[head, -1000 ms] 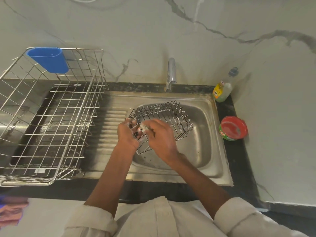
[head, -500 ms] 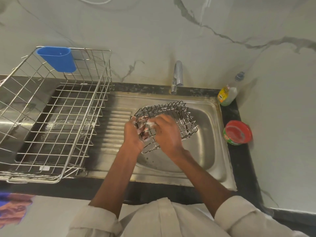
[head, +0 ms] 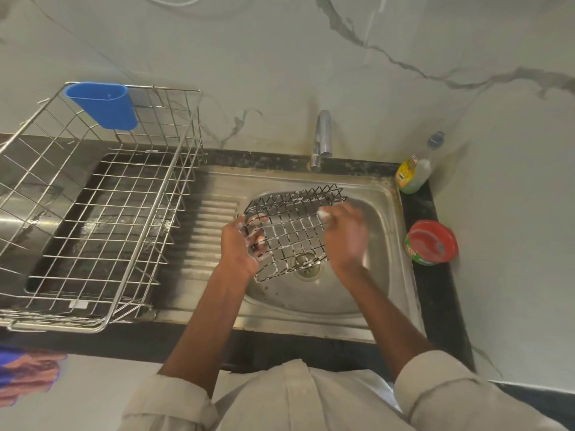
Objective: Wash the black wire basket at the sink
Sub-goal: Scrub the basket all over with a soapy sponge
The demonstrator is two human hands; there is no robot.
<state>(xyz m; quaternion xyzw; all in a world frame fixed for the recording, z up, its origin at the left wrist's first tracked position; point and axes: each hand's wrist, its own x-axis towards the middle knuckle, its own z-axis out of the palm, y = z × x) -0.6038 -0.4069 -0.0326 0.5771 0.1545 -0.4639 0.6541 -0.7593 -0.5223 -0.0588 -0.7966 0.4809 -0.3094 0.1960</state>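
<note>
The black wire-mesh basket (head: 292, 231) is gripped at its edge by the left hand (head: 241, 244); opposite, the blurred right hand (head: 345, 234) pinches something white against the mesh.

The scene is evenly but rather dimly lit, with a greenish-grey cast over the marble wall (head: 280, 57). Soft shadows fall to the right of the dish-soap bottle (head: 415, 172) and beneath the dish rack (head: 93, 197) at the left. Dull highlights sit on the tap (head: 322, 138) and the steel sink (head: 385, 231) rim, without hard glare. The right hand (head: 345, 237) is smeared by motion blur; the left hand (head: 241, 247) is sharper. Wide-angle distortion bends the counter edges towards the frame corners, and the lower left corner shows coloured fringing and softness.
</note>
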